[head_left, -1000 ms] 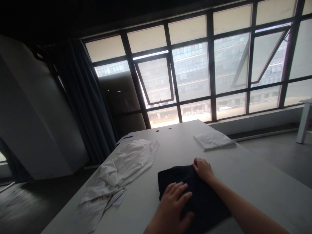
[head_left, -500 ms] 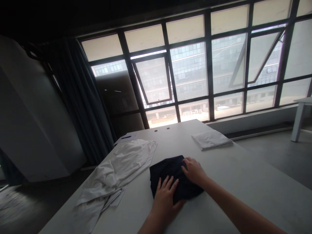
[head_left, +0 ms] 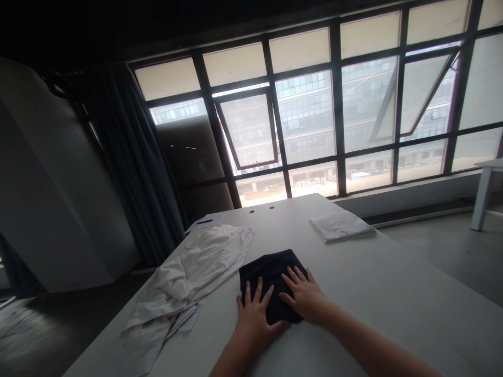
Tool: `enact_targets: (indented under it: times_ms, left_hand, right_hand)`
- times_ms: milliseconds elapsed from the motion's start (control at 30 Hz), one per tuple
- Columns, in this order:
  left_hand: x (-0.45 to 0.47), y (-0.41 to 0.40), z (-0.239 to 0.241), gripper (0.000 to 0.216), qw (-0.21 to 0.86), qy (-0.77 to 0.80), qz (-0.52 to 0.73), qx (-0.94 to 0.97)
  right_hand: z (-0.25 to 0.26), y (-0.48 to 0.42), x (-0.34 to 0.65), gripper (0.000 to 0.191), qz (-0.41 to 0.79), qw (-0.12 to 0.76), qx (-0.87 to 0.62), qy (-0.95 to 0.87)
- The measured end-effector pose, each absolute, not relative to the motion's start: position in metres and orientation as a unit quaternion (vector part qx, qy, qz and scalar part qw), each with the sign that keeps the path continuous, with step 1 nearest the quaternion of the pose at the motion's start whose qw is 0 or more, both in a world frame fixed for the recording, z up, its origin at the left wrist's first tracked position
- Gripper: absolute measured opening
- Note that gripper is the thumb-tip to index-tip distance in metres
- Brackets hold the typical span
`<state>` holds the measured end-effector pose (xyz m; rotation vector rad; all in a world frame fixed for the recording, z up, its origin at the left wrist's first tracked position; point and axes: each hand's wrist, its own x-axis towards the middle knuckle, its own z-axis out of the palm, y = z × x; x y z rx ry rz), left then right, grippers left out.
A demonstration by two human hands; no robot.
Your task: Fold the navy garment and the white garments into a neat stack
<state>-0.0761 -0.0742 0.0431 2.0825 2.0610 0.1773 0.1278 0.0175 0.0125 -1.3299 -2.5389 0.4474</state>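
Dark cloth: navy-to-black folded piece, lower centre of frame, lying on the white table. Roughly squarish, upper edge not straight, right corner cut by fingers. Garment type: can't tell.
Left hand: on the near left part of the cloth, fingers spread wide, palm down, thumb pointing right along the near edge. Nothing gripped.
Right hand: on the right side of the cloth, fingers fanned and pointing up-left, palm down. Nothing gripped.
Pressing step: looks like flattening/squaring the fold. I'd keep both palms low, push evenly from the middle outward, avoid dragging the top layer off the lower ones. Left edge looks uneven; worth lining up layers there. Fingertips probably better just inside the edges, so they don't curl.
White cloths: loose, rumpled one left of centre; neatly folded one right of centre, well apart from the dark piece.
Paper and pen: paper sheet with a blue pen on it, at the table's far left corner. Any writing too small to read.
Labels/brands: none legible on cloths or table.
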Motion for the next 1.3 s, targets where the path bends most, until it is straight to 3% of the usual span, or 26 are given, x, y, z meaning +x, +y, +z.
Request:
enact_targets:
  times_ms: [1300]
  left_hand:
    - [-0.0761,-0.0732,0.0387,0.102,0.101,0.69,0.06,0.714]
  right_hand:
    - [0.011,0.0147,0.1251,0.077,0.149,0.138,-0.46,-0.865]
